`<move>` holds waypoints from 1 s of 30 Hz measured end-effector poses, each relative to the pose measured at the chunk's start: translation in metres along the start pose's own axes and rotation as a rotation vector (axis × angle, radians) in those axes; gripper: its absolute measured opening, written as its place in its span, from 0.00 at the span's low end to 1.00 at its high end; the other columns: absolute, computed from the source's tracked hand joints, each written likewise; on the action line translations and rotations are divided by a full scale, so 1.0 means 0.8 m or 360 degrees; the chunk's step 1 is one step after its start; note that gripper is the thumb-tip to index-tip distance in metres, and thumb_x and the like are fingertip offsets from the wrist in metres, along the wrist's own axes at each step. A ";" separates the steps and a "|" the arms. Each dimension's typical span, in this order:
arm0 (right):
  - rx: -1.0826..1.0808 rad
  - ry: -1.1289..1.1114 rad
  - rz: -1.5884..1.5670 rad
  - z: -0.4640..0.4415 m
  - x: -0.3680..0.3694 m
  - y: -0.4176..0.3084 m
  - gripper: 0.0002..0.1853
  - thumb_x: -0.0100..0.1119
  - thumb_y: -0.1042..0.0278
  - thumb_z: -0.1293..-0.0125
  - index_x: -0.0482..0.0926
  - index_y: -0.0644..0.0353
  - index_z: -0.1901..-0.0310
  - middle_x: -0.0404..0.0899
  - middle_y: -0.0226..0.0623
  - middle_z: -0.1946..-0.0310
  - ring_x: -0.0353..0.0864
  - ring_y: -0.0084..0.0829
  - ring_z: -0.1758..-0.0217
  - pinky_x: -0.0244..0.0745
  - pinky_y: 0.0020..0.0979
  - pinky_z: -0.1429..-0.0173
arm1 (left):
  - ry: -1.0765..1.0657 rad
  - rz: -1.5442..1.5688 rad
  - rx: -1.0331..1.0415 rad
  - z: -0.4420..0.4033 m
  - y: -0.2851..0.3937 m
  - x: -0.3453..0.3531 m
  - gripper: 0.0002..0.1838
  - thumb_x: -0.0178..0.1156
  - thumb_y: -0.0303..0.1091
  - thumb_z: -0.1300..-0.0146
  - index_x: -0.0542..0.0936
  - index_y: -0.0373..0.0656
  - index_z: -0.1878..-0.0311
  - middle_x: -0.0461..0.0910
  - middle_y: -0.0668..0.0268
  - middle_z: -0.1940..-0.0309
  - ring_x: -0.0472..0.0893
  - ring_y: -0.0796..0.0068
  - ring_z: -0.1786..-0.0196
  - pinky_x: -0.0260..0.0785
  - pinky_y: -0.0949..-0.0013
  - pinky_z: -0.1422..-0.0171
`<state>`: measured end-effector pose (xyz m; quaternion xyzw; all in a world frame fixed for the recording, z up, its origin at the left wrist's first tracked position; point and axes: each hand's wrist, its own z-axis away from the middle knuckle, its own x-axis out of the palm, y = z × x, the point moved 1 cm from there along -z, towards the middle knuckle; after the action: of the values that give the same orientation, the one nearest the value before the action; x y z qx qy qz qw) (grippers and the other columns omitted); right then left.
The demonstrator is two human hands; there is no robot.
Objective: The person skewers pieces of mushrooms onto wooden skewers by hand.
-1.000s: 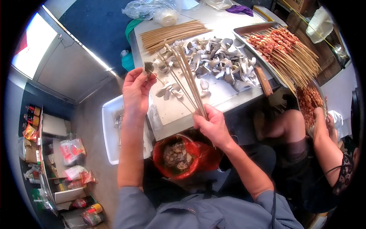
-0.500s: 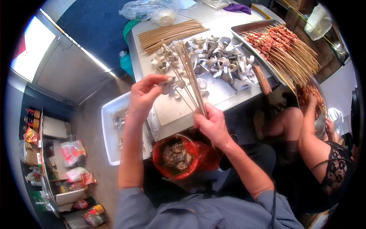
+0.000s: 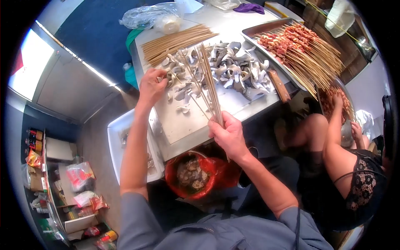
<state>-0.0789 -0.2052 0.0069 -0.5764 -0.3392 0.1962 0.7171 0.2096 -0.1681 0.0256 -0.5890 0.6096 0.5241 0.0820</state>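
Observation:
My right hand [image 3: 228,134] is closed around the lower part of a bundle of thin wooden skewers [image 3: 209,83], which fan out upward over the table. My left hand [image 3: 152,85] is at the left edge of the mushroom pieces [image 3: 237,66], its thumb and fingers pinched on a grey mushroom piece [image 3: 169,78]. One skewer of the bundle points toward that piece; whether it pierces it is unclear. Loose mushroom pieces are spread over the white table [image 3: 183,143]. Behind them lies a pile of bare skewers [image 3: 177,41].
A metal tray [image 3: 248,32] of meat skewers and a wooden-handled knife [image 3: 279,86] are at the right. Below the table are a red-lined bucket [image 3: 170,183] and a white bin [image 3: 114,143]. Another person's hand [image 3: 336,101] reaches into a meat bowl [image 3: 348,134].
My left hand has moved up and left to the mushroom pile after passing near the skewer tips. My right hand keeps the bundle. The view has shifted slightly.

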 end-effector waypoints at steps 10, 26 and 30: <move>-0.0033 -0.0012 0.0035 -0.001 -0.003 0.005 0.05 0.56 0.71 0.36 0.75 0.63 0.67 0.76 0.28 0.79 0.73 0.18 0.75 0.69 0.23 0.69 | 0.0067 0.0399 -0.0164 0.033 -0.005 -0.019 0.05 0.65 0.29 0.45 0.79 0.40 0.67 0.81 0.64 0.67 0.79 0.72 0.64 0.69 0.71 0.59; -0.0015 -0.0037 0.0141 0.001 0.002 0.001 0.06 0.55 0.71 0.36 0.74 0.63 0.68 0.76 0.29 0.80 0.73 0.17 0.76 0.69 0.23 0.71 | 0.0002 0.2062 -0.0779 0.072 0.021 -0.035 0.12 0.58 0.26 0.33 0.76 0.34 0.49 0.82 0.58 0.61 0.84 0.67 0.61 0.77 0.67 0.52; -0.0058 -0.0045 0.0165 0.001 0.001 0.005 0.06 0.56 0.71 0.36 0.74 0.63 0.68 0.76 0.29 0.80 0.73 0.18 0.76 0.69 0.24 0.70 | -0.0015 0.1665 -0.0619 0.073 0.033 -0.035 0.12 0.56 0.32 0.30 0.76 0.35 0.49 0.83 0.57 0.59 0.83 0.70 0.62 0.77 0.68 0.51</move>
<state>-0.0788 -0.2029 0.0038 -0.6032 -0.3224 0.2353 0.6905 0.1666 -0.1140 0.0342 -0.2100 0.7124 0.6004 -0.2965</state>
